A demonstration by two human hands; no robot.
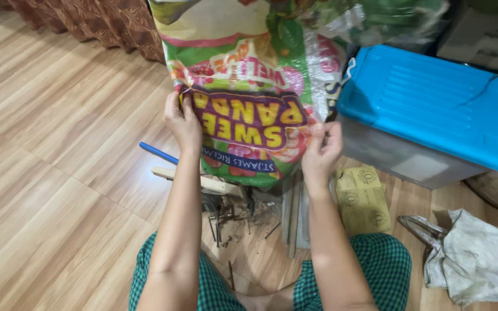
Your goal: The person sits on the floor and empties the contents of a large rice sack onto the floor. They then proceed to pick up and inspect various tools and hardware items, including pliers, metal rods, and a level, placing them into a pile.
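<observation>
Sack (243,86) stands upright past the knees, long axis vertical, lower end over nails (220,222) on the floor. Left hand (183,124) pinches its left edge, right hand (321,151) its right; fingers closed on plastic, both equally near.

A glossy woven-plastic sack (249,86), a smooth plastic bin lid (427,103), polished wood-grain floor (47,144).

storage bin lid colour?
Bright blue lid, on a grey bin; head view.
</observation>
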